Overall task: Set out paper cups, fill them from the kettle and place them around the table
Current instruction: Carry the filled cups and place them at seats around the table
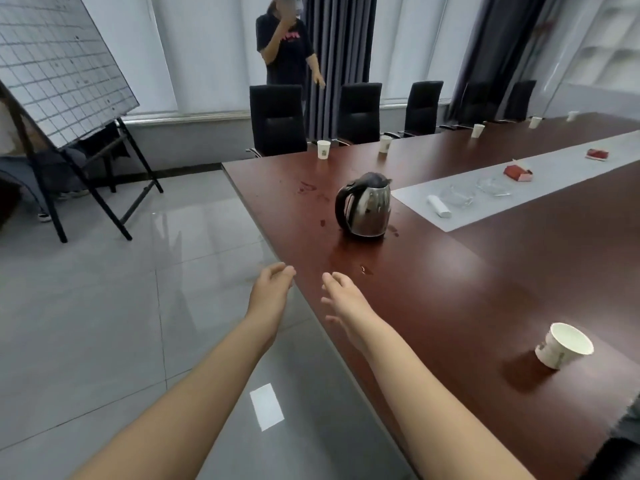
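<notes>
Centrally, steel kettle with black handle and lid, upright on the brown table among wet spots. Nearest paper cup at right, white inside, contents unclear; five far cups along the opposite edge. Left hand and right hand empty, fingers loosely spread, near the table's edge

Two bare arms reach out. The left hand and the right hand hold nothing, fingers loose, at the edge of the long brown table. A shiny kettle stands past them. A paper cup stands on the right, well apart from the kettle. More cups line the far side.
</notes>
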A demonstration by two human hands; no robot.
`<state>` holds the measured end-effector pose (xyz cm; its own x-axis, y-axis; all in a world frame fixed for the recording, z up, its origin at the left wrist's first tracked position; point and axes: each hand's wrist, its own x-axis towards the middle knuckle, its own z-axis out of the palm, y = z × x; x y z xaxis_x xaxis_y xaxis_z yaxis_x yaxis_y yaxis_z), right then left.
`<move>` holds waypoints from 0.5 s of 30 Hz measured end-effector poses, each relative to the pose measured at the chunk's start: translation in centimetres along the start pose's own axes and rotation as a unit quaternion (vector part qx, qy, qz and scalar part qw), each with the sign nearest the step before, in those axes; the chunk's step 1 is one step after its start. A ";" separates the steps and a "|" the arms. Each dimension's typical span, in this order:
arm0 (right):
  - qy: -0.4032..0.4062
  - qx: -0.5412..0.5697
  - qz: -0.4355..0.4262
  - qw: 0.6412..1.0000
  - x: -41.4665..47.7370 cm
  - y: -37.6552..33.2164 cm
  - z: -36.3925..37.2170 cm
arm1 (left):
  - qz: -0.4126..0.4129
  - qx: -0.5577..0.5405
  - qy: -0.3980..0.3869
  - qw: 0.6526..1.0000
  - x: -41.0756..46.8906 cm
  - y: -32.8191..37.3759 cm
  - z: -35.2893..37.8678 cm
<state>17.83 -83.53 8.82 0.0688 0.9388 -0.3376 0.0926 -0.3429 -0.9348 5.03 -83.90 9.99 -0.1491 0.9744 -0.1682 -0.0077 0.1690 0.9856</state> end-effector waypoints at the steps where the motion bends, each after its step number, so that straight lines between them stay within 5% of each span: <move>1: 0.006 -0.011 0.004 1.000 1.2 -0.3 0.3 | -0.001 -0.004 -0.008 1.000 1.6 0.0 0.0; 15: 0.186 0.059 0.080 0.977 19.5 -5.6 2.1 | -0.003 0.061 -0.182 0.981 29.0 3.4 1.1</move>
<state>16.59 -63.20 7.27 0.4322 0.7885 -0.4376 -0.0633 -0.4575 -0.8869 1.73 -54.94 8.41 0.2134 0.9581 -0.1909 0.1151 0.1694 0.9788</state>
